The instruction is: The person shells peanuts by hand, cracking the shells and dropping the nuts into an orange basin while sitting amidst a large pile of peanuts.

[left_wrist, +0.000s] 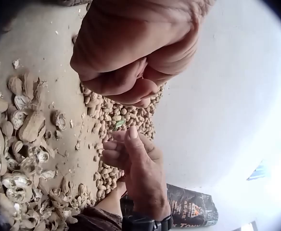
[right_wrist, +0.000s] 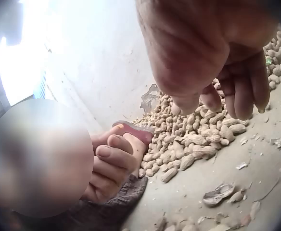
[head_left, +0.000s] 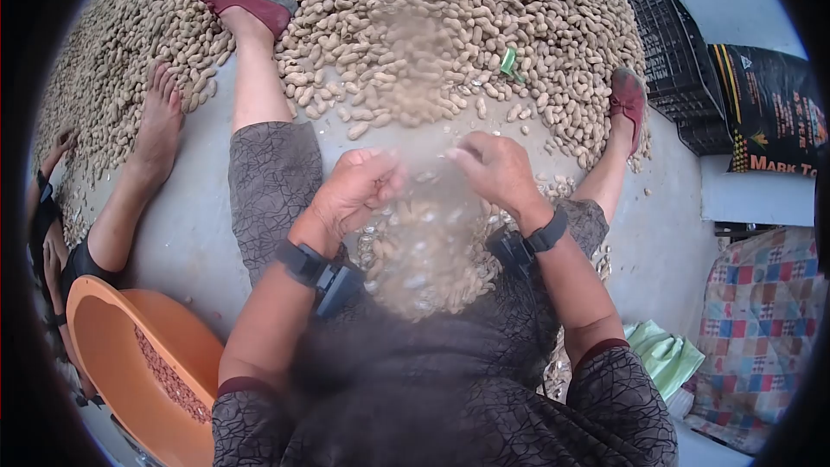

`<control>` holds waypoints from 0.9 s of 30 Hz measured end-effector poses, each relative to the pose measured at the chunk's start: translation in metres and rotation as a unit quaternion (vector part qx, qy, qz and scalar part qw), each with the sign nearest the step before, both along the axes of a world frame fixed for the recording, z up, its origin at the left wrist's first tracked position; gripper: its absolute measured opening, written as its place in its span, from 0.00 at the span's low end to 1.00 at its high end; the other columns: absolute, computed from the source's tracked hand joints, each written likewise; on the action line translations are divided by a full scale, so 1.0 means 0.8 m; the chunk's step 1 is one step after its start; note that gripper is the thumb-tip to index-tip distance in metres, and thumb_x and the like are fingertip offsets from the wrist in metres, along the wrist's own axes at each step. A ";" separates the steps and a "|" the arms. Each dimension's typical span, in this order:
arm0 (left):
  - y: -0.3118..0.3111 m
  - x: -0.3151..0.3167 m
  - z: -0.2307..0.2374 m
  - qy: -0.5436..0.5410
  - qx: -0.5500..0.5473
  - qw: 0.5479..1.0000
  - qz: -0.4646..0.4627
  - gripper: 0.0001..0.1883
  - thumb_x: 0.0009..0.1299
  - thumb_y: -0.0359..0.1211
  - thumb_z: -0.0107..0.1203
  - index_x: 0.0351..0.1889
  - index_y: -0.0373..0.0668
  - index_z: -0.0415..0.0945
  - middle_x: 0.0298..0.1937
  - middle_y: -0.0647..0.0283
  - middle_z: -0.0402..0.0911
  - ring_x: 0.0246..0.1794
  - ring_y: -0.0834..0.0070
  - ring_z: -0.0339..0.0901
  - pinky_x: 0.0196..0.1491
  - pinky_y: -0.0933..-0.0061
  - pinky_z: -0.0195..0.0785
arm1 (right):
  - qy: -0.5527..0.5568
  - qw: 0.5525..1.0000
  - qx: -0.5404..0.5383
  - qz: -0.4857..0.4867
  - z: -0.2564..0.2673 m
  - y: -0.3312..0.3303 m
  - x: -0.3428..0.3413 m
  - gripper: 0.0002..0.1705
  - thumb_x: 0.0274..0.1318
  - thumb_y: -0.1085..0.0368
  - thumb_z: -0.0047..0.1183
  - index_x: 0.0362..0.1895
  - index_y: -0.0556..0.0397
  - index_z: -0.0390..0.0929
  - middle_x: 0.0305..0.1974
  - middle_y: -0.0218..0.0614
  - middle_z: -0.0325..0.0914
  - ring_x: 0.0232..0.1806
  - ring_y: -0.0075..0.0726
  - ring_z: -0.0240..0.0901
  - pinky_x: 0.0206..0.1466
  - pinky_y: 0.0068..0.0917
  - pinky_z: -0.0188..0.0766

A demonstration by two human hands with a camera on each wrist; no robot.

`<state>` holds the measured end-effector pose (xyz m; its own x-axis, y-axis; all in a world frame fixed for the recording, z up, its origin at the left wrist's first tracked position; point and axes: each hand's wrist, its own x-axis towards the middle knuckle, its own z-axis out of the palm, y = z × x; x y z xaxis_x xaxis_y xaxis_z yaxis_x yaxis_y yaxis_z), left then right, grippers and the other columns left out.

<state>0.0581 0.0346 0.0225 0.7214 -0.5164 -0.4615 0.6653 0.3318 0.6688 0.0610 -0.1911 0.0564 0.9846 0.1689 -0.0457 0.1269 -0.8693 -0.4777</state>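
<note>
The left hand [head_left: 356,186] is raised over the lap, its fingers curled in towards the palm; no object shows in it. In the left wrist view this hand [left_wrist: 135,53] is a closed fist at the top. Facing it, the right hand [head_left: 500,175] hangs with bent, loose fingers, the two hands apart. The left wrist view shows the right hand [left_wrist: 143,168] with its thumb raised and nothing visible in its grasp. Below both hands, peanut shells [head_left: 424,268] lie heaped between the legs. A large pile of unshelled peanuts [head_left: 380,0] spreads beyond them.
An orange basin [head_left: 104,320] with reddish kernels [head_left: 169,376] stands at the left, by another person's bare foot [head_left: 157,134]. Black crates [head_left: 670,52] and a black printed sack [head_left: 769,108] are at the right, with a green bag [head_left: 661,355] and checked cloth [head_left: 761,320] nearer.
</note>
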 end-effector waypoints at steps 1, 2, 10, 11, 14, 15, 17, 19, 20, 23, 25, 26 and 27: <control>-0.001 0.007 0.000 0.003 -0.002 1.000 0.000 0.14 0.73 0.38 0.47 0.33 0.36 0.75 0.23 0.70 0.74 0.15 0.90 0.64 0.14 0.92 0.49 | 0.003 1.000 -0.002 0.000 -0.010 -0.010 0.016 0.14 0.50 0.56 0.58 0.32 0.54 0.79 0.24 0.40 0.78 0.26 0.40 0.76 0.33 0.32 0.70; -0.003 0.013 0.000 0.003 -0.017 1.000 0.008 0.13 0.73 0.37 0.48 0.37 0.35 0.75 0.23 0.69 0.74 0.15 0.90 0.65 0.15 0.92 0.50 | -0.017 0.998 -0.032 -0.048 -0.023 -0.021 0.034 0.14 0.49 0.56 0.58 0.34 0.54 0.78 0.25 0.41 0.78 0.29 0.44 0.76 0.35 0.35 0.71; -0.022 0.016 -0.022 0.101 -0.069 0.984 0.129 0.14 0.72 0.32 0.47 0.49 0.30 0.72 0.26 0.65 0.75 0.19 0.87 0.68 0.15 0.92 0.54 | -0.033 0.986 -0.101 -0.127 -0.106 -0.051 0.093 0.16 0.46 0.58 0.61 0.37 0.53 0.75 0.27 0.41 0.78 0.32 0.47 0.76 0.37 0.39 0.70; -0.022 0.017 -0.025 0.102 -0.095 0.984 0.111 0.15 0.72 0.33 0.47 0.49 0.30 0.71 0.26 0.65 0.75 0.20 0.87 0.68 0.15 0.91 0.54 | -0.044 0.983 -0.102 -0.149 -0.113 -0.053 0.096 0.15 0.45 0.59 0.60 0.36 0.53 0.75 0.27 0.41 0.78 0.32 0.47 0.76 0.38 0.39 0.70; -0.025 0.022 -0.036 0.163 -0.165 0.968 0.098 0.16 0.72 0.35 0.47 0.48 0.29 0.71 0.27 0.64 0.74 0.20 0.86 0.67 0.14 0.90 0.53 | -0.058 0.980 -0.065 -0.179 -0.126 -0.065 0.099 0.12 0.47 0.62 0.59 0.34 0.54 0.75 0.26 0.40 0.77 0.29 0.42 0.75 0.35 0.36 0.70; -0.026 0.024 -0.042 0.220 -0.209 0.947 0.104 0.16 0.73 0.36 0.46 0.46 0.29 0.71 0.28 0.64 0.73 0.20 0.86 0.66 0.13 0.90 0.52 | -0.065 0.980 -0.026 -0.187 -0.122 -0.064 0.098 0.10 0.48 0.63 0.58 0.32 0.55 0.74 0.25 0.38 0.77 0.27 0.37 0.75 0.32 0.34 0.71; -0.027 0.022 -0.053 0.239 -0.269 0.925 0.120 0.16 0.73 0.37 0.45 0.44 0.30 0.71 0.28 0.63 0.71 0.20 0.85 0.64 0.13 0.89 0.52 | 0.028 0.961 0.131 -0.243 -0.111 -0.063 0.091 0.08 0.50 0.64 0.56 0.31 0.55 0.74 0.25 0.35 0.76 0.25 0.31 0.74 0.29 0.28 0.70; -0.023 0.017 -0.057 0.258 -0.324 0.899 0.143 0.16 0.74 0.37 0.44 0.42 0.30 0.70 0.29 0.63 0.70 0.20 0.85 0.62 0.14 0.89 0.53 | 0.127 0.905 0.286 -0.288 -0.093 -0.054 0.076 0.06 0.51 0.66 0.54 0.30 0.56 0.74 0.25 0.33 0.75 0.23 0.25 0.72 0.26 0.23 0.70; -0.019 0.017 -0.056 0.234 -0.390 0.877 0.152 0.15 0.74 0.37 0.43 0.41 0.31 0.70 0.30 0.63 0.69 0.20 0.85 0.60 0.14 0.89 0.53 | 0.144 0.886 0.367 -0.244 -0.086 -0.051 0.067 0.05 0.53 0.67 0.52 0.30 0.55 0.74 0.25 0.31 0.75 0.22 0.21 0.71 0.24 0.20 0.70; -0.007 0.014 -0.049 0.196 -0.451 0.847 0.200 0.14 0.75 0.36 0.41 0.40 0.32 0.68 0.31 0.62 0.68 0.21 0.84 0.61 0.16 0.88 0.55 | 0.189 0.832 0.498 -0.154 -0.049 -0.023 0.044 0.04 0.55 0.69 0.50 0.33 0.55 0.74 0.27 0.31 0.75 0.22 0.18 0.70 0.25 0.18 0.71; -0.005 0.009 -0.033 0.218 -0.470 0.806 0.287 0.14 0.75 0.37 0.40 0.42 0.33 0.67 0.31 0.61 0.68 0.23 0.82 0.63 0.20 0.86 0.58 | 0.239 0.778 0.573 -0.097 -0.023 0.010 0.026 0.05 0.55 0.68 0.51 0.35 0.56 0.74 0.28 0.32 0.76 0.23 0.20 0.71 0.28 0.18 0.71; -0.004 0.006 -0.031 0.214 -0.467 0.808 0.289 0.14 0.75 0.37 0.40 0.42 0.33 0.67 0.31 0.61 0.68 0.23 0.82 0.63 0.20 0.86 0.58 | 0.239 0.776 0.576 -0.094 -0.014 0.026 0.015 0.05 0.55 0.68 0.51 0.35 0.56 0.74 0.28 0.32 0.76 0.23 0.20 0.71 0.28 0.18 0.71; -0.005 0.003 -0.031 0.223 -0.475 0.793 0.309 0.14 0.75 0.37 0.40 0.41 0.33 0.67 0.32 0.61 0.68 0.24 0.81 0.64 0.22 0.85 0.60 | 0.256 0.750 0.604 -0.087 -0.007 0.042 0.004 0.06 0.55 0.68 0.51 0.36 0.57 0.74 0.30 0.33 0.77 0.24 0.20 0.71 0.30 0.19 0.71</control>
<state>0.0606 0.0304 -0.0019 0.8467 -0.3955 -0.3558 0.2801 0.9000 -0.3340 0.0641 -0.1577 0.0509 0.9017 0.2630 -0.3432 -0.4080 0.2545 -0.8768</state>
